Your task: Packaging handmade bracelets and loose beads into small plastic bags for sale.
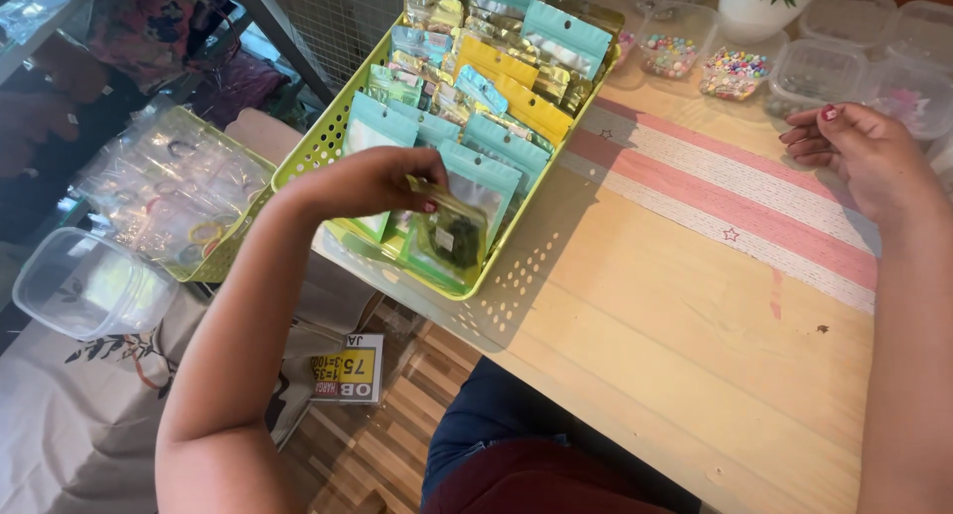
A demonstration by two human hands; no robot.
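Both forearms are bare, with no sleeves, watch or bracelets in view. The nails of the left hand and the right hand are painted dark red. No rings show on the fingers. Lower down, dark blue trousers and a maroon garment cover the lap.

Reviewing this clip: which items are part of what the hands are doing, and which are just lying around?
In hand:
left hand, gripping a small clear packet
green basket of teal and yellow packets

Lying about:
right hand, resting on the table
bead containers
second basket
clear tub
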